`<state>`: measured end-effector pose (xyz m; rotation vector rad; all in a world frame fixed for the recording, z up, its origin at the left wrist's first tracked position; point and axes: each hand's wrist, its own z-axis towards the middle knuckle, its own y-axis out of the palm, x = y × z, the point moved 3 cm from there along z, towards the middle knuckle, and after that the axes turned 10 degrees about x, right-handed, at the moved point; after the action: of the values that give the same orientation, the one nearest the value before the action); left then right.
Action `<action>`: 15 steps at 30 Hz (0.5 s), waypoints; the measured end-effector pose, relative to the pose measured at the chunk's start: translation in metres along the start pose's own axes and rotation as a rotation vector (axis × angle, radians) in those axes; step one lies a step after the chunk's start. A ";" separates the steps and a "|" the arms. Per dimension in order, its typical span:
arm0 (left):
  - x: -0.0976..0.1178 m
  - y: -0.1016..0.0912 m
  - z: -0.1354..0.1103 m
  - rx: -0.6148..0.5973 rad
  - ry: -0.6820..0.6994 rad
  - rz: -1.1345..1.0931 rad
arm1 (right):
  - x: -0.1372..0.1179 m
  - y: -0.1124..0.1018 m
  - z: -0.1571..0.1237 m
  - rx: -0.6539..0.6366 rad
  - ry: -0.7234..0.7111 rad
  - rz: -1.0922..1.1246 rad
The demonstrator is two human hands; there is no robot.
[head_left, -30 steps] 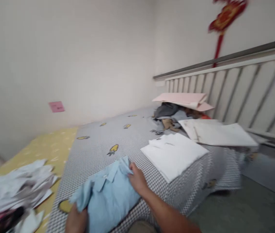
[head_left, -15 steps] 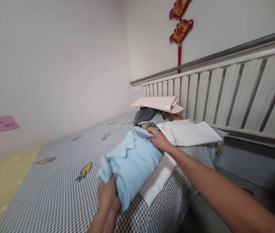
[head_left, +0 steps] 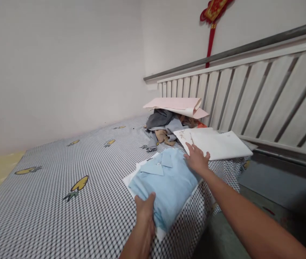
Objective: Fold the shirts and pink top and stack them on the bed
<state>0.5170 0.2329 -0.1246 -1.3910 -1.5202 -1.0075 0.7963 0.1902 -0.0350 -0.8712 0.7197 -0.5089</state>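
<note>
A folded light blue shirt lies on top of a folded white garment near the right edge of the bed. My left hand rests on the shirt's near end, fingers flat and pressing down. My right hand lies spread on the shirt's far right corner, fingers stretched out. Neither hand grips anything.
The bed has a checked sheet with yellow carrot prints. A heap of grey and tan clothes sits under pink card sheets. White flat sheets lie beside a slatted rail. Floor is at the right.
Both hands carried the blue shirt from the left of the bed to the right and laid it on the white garment. The fingers have gone from gripping to lying flat.
</note>
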 end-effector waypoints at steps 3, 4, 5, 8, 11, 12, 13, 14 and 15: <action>0.003 -0.002 0.006 -0.028 -0.097 -0.085 | -0.015 -0.004 -0.024 0.048 -0.083 -0.051; 0.005 -0.003 0.007 -0.026 -0.117 -0.108 | -0.021 -0.006 -0.035 0.023 -0.132 -0.036; 0.008 -0.003 0.009 -0.019 -0.131 -0.128 | -0.026 -0.008 -0.048 -0.007 -0.177 -0.016; 0.015 -0.007 0.011 0.018 -0.150 -0.177 | -0.036 -0.012 -0.090 -0.023 -0.272 0.044; 0.024 -0.020 0.008 0.056 -0.143 -0.225 | -0.042 -0.010 -0.136 0.036 -0.364 0.105; 0.027 -0.027 0.006 0.070 -0.141 -0.241 | -0.045 -0.008 -0.152 0.049 -0.400 0.118; 0.030 -0.036 0.003 0.085 -0.141 -0.257 | -0.049 -0.006 -0.168 0.058 -0.436 0.127; 0.032 -0.047 0.000 0.103 -0.142 -0.272 | -0.054 -0.003 -0.185 0.069 -0.475 0.134; 0.032 -0.061 -0.003 0.123 -0.144 -0.287 | -0.061 0.000 -0.202 0.087 -0.521 0.143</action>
<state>0.4546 0.2372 -0.0954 -1.2031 -1.8957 -0.9814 0.6055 0.1288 -0.1022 -0.8171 0.2767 -0.1685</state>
